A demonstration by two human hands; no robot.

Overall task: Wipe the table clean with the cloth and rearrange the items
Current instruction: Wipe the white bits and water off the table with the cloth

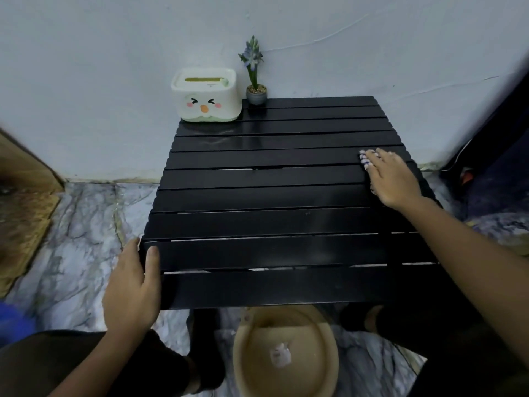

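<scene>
A low black slatted table (274, 196) stands against a pale wall. My right hand (393, 179) lies flat near the table's right edge, pressing a white-and-blue cloth (365, 160) whose end shows beyond my fingertips. My left hand (133, 285) grips the table's front left corner, thumb on top. A white tissue box (206, 96) with a cartoon face sits at the back left corner. Beside it on the right stands a small grey pot with a purple-flowered plant (255, 78).
A beige basin (286, 353) with a small pale object inside sits on the marble floor under the table's front edge, between my knees. A wooden panel (25, 196) lies at the left. Dark fabric (498, 156) fills the right side.
</scene>
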